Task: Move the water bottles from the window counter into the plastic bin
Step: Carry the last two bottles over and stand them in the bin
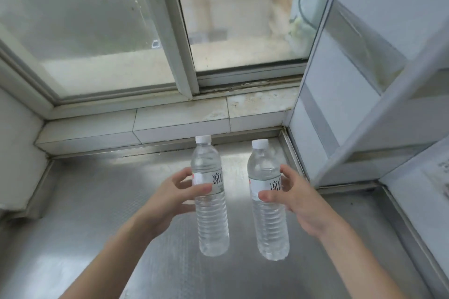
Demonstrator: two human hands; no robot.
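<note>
Upright on the brushed-steel counter (102,213) below the window (97,19), two clear water bottles are seen side by side, a little apart. The left bottle (211,213) is closed on at its label band by the left hand (167,204), thumb across the front and fingers (181,176) curled behind; the right bottle (268,221) is taken at the same height by the right hand (298,199), thumb on the label and fingers (288,172) spread around the far side. Whether either grip has been fully tightened cannot be told. Both bottles appear full and capped in white, so moderate weight is to be expected; the thin ribbed plastic would likely give under a hard squeeze. The smooth paper label at the waist is judged the surest hold, since the ribbed lower body could be slippery. Behind them, a worn tiled ledge (182,124) is seen. No plastic bin is in view.
</note>
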